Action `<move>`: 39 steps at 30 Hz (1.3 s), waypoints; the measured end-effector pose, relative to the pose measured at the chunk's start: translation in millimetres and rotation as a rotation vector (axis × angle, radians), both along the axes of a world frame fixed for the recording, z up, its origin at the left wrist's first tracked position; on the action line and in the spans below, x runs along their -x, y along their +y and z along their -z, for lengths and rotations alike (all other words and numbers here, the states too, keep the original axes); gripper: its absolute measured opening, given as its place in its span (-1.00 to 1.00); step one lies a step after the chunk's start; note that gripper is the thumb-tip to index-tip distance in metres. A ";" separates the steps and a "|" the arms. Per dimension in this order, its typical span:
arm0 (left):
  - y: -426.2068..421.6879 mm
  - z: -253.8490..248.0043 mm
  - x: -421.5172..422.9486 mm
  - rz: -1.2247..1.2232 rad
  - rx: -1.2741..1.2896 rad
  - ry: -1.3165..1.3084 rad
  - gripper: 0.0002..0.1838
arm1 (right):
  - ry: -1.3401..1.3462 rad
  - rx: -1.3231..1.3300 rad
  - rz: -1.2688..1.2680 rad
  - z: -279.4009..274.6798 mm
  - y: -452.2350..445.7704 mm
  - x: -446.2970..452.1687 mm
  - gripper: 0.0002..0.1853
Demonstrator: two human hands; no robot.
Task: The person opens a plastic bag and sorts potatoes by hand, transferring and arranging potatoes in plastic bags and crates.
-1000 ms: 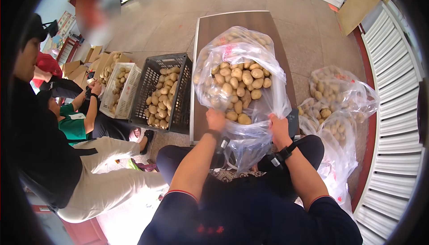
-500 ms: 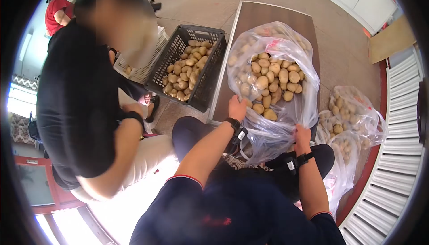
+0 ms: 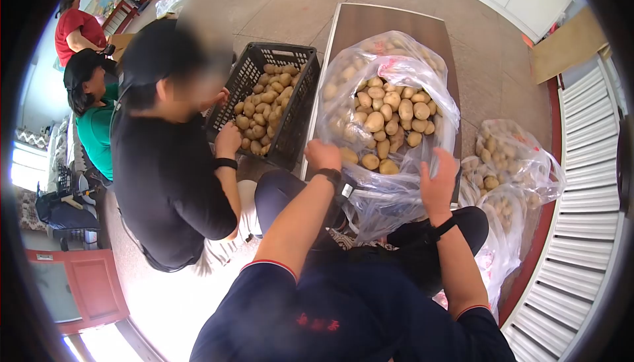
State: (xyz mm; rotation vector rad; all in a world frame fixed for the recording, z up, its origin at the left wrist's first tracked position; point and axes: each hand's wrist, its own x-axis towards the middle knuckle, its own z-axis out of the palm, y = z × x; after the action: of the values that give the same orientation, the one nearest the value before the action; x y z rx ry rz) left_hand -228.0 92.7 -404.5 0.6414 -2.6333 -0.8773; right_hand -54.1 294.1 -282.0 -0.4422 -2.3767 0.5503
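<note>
A large clear plastic bag [image 3: 432, 85] lies open on a brown table [image 3: 350, 25], its mouth toward me. Many potatoes [image 3: 393, 101] show inside it. My left hand [image 3: 323, 155] is closed at the bag's near left edge, its fingertips partly hidden. My right hand [image 3: 438, 184] is raised at the near right side of the bag, fingers apart and holding nothing. Loose plastic hangs over the table's near edge between my hands.
Left of the table is a black crate [image 3: 290, 131] of potatoes, with a co-worker in black [image 3: 172, 164] leaning beside it. Two more people are farther left. More bagged potatoes [image 3: 505, 151] rest on the floor at right, near a white radiator [image 3: 568, 256].
My right hand has let go of the bag's edge and opened. My left hand stays at the left edge. The co-worker in black has bent toward the black crate, hands now at it.
</note>
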 end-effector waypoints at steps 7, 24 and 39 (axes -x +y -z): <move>4.5 -56.2 -0.1 0.713 -0.440 -0.092 -0.80 | -0.300 0.211 -0.413 42.4 -29.3 32.4 -0.74; -41.7 -40.2 87.2 0.796 -0.043 -0.405 -0.61 | -0.585 0.126 -0.330 80.1 -39.7 48.1 -0.50; -20.7 -150.5 -11.3 0.674 -1.161 -0.826 -0.45 | -0.271 1.191 -0.223 9.6 -50.4 86.3 -0.60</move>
State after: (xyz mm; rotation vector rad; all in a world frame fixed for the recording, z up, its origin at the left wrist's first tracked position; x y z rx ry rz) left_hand -216.8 72.0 -254.0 0.3144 -2.7585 -2.9701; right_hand -140.5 243.7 -291.6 -0.7703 -2.0895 2.1203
